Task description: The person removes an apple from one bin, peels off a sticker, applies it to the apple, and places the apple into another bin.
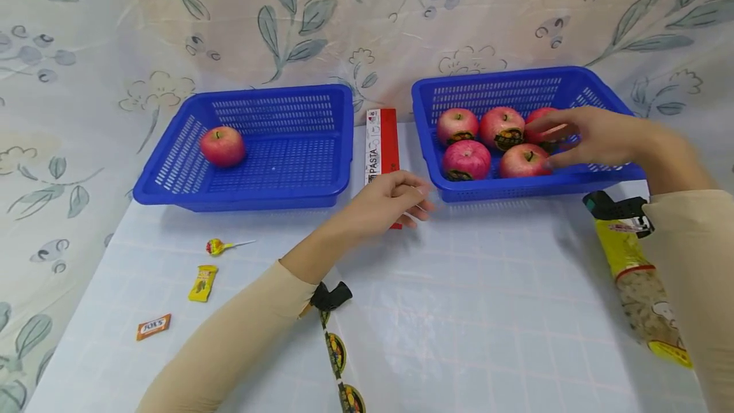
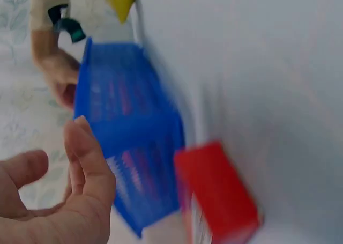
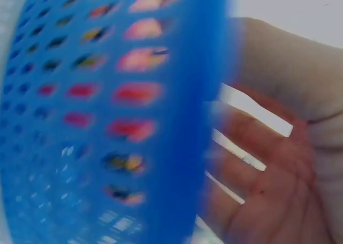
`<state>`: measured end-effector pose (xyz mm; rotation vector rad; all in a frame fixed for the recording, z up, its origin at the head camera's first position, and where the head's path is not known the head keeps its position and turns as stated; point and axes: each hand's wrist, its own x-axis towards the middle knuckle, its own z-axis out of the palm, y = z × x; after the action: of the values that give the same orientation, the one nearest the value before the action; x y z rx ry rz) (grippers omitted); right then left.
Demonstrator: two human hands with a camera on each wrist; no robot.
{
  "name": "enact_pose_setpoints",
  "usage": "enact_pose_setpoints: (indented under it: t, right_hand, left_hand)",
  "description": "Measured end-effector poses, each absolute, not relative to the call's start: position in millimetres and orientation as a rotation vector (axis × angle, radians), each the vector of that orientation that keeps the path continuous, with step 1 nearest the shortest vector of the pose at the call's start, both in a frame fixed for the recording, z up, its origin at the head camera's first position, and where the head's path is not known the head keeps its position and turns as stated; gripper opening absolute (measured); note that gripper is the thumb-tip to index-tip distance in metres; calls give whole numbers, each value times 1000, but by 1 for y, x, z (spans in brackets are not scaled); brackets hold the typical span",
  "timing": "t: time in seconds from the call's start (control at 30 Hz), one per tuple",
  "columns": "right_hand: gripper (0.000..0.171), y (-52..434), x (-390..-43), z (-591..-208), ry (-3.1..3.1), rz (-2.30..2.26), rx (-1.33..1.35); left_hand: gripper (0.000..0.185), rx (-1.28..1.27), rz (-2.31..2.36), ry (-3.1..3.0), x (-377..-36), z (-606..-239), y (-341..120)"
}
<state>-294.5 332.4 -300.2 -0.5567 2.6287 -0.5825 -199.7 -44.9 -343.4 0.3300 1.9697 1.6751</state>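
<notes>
Sticker strip nearest — R hand over basket apples.

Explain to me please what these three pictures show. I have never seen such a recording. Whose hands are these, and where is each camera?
A person works with two bare hands; there is no machine. The large picture comes from a camera on the person's head, the two blurred ones from cameras on the wrists. On the table stand two blue baskets. The left basket holds one apple; the right basket holds five. The right hand reaches into the right basket among the apples, fingers spread; it grips nothing that I can see. The left hand rests over the red pasta box, holding nothing. Near the left edge lie a lollipop and two small sweets.
</notes>
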Motion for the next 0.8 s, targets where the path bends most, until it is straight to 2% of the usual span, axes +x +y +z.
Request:
enact_pose_setpoints:
  t: [0.23, 0.37, 0.6, 0.8]
  right_hand:
    - [61, 288, -288, -273, 2716, -634, -715]
    - [57, 253, -287, -261, 2740, -603, -768]
    - [60, 192, -291, -250, 2725, -653, -868]
    - [50, 136, -302, -252, 2667, -767, -1080]
  left_hand:
    - [24, 474, 1572, 2304, -182, -316, -113]
    - [25, 462, 1388, 2619, -167, -304, -156]
    - [23, 562, 1060, 3155, -150, -301, -225]
    - [29, 350, 928, 3397, -144, -307, -273]
